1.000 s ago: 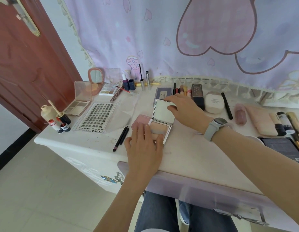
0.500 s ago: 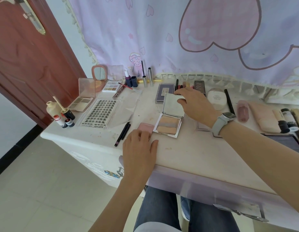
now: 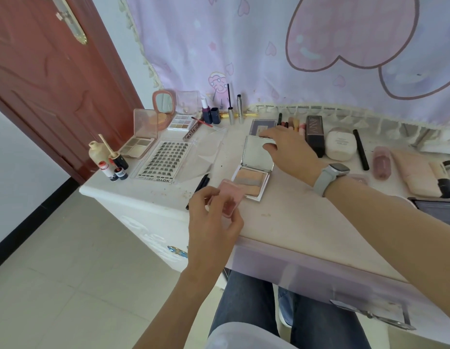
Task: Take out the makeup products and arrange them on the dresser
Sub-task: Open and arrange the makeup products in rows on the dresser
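My left hand pinches a small pink compact and holds it just above the front edge of the white dresser. Behind the compact lies an open powder palette with beige and grey stripes. Its mirrored lid stands tilted back. My right hand, with a grey watch on the wrist, pinches the lid's top edge, thumb on the mirror face.
A lash tray, open eyeshadow palettes, a round mirror compact and small bottles fill the left. A dark box, white compact, black pen and pink bottle lie right. An open drawer juts over my lap.
My left hand, which lay flat on the pink compact, has picked it up and lifted it off the dresser. The palette slid back slightly; my right hand stays on its lid.
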Available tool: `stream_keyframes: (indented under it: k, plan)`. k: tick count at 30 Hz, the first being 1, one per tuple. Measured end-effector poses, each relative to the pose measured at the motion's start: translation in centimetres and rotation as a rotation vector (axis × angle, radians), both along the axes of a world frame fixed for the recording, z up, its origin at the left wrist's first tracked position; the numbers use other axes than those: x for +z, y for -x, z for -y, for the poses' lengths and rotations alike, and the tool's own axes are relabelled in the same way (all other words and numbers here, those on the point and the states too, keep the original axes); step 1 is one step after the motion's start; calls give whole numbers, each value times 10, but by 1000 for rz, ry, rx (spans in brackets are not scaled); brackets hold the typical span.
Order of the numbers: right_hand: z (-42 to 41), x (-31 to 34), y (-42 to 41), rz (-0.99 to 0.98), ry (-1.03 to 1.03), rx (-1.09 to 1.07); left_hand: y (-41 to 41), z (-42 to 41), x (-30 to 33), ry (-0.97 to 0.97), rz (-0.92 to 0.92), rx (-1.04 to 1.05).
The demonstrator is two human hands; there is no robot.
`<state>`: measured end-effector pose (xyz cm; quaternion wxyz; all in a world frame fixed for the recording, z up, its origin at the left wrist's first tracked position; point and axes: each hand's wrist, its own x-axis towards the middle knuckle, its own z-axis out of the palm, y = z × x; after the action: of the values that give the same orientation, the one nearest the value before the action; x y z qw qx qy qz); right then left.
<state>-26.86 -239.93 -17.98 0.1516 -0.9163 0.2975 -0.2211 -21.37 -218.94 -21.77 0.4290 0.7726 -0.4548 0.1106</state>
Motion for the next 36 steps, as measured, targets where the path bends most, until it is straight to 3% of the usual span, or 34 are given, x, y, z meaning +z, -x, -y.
stream_keyframes:
  k: [6,12,14,17,22,26,29,33,36]
  plan:
    - [-4,0,-16,49,-76,38,0,3,-2,40,33,-21]
    - [-16,12,15,116,-117,-11,6,8,-1,90,-58,-31]
    - [-27,16,34,207,-302,1,8,14,2,136,-110,-76]
    - [-44,20,56,137,-707,59,18,24,4,204,-125,-146]
    - [-52,18,74,285,-1011,74,31,34,5,261,-163,-253]
    - [-55,15,77,461,-1235,-13,31,35,13,236,-480,-281]
    - [-59,11,78,380,-1112,-45,32,36,14,221,-479,-266]
    - [-62,13,83,196,-765,-8,30,37,14,206,-273,-288]
    - [-61,21,87,171,-728,78,33,42,12,160,-178,-305]
